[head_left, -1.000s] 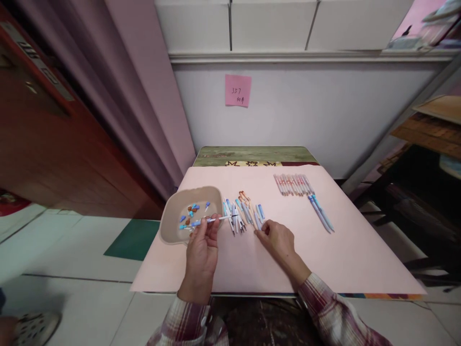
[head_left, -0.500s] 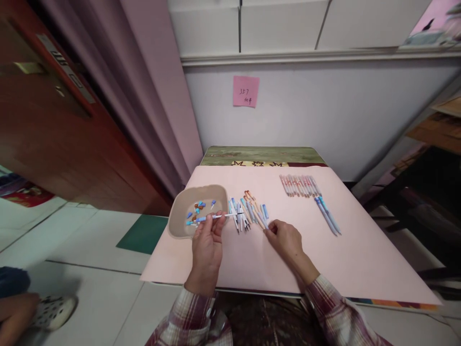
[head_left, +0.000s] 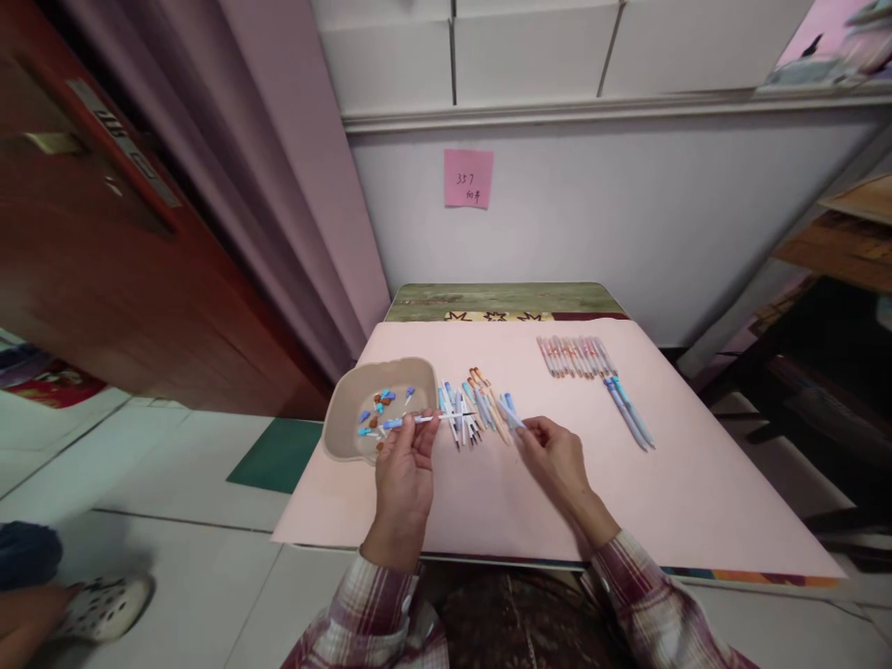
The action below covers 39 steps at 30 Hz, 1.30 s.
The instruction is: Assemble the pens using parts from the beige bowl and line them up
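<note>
pinching a refill (head_left: 446,417), the left hand (head_left: 406,472) could snag its tip on crowded pens (head_left: 482,407); the right hand (head_left: 559,457), grip narrow, holds a pale tube (head_left: 513,415).

Likely a home: mauve curtain (head_left: 299,177), reddish wooden door (head_left: 146,288), tiled floor (head_left: 202,567).

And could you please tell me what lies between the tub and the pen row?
In the head view, loose pen parts lie beside the tub, then a bare strip of sheet runs to the pen row.
</note>
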{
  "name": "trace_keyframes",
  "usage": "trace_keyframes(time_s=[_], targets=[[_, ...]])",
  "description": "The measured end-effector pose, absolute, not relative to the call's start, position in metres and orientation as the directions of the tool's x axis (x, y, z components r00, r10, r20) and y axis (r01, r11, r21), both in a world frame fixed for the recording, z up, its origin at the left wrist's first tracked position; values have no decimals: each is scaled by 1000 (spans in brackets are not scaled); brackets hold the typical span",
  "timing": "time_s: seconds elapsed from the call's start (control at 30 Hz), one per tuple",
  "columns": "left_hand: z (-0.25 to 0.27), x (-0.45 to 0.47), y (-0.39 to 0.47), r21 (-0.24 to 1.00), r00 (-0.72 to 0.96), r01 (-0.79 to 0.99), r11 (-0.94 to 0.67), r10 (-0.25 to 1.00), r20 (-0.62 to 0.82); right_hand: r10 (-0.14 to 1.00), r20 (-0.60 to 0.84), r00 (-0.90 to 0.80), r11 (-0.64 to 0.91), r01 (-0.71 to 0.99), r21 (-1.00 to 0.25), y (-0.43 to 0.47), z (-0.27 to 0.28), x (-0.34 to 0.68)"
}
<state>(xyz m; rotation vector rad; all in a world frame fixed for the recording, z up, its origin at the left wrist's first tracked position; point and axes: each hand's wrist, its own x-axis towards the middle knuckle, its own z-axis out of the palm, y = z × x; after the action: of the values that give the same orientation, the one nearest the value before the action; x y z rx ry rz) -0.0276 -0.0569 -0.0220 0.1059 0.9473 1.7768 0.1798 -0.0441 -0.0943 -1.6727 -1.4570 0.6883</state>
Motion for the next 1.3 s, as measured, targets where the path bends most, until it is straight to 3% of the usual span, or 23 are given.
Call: trace_keyframes(time_s=[0.13,0.33,0.9,1.3], targets=[[-24,-27,-57,644,-430,-757,-112,827,-363,964,214,158,145,363,-920,-58,-67,186],[-26,-22,-56,649,-397,-755,-94,854,-338,909,410,74,339,441,-831,-77,-27,186],[-20,-6,-60,679,-315,-733,-28,899,-304,916,398,58,337,427,-839,-76,-24,184],[-9,9,-71,675,-181,-733,87,931,-317,884,467,-4,422,435,-796,-84,-17,179]])
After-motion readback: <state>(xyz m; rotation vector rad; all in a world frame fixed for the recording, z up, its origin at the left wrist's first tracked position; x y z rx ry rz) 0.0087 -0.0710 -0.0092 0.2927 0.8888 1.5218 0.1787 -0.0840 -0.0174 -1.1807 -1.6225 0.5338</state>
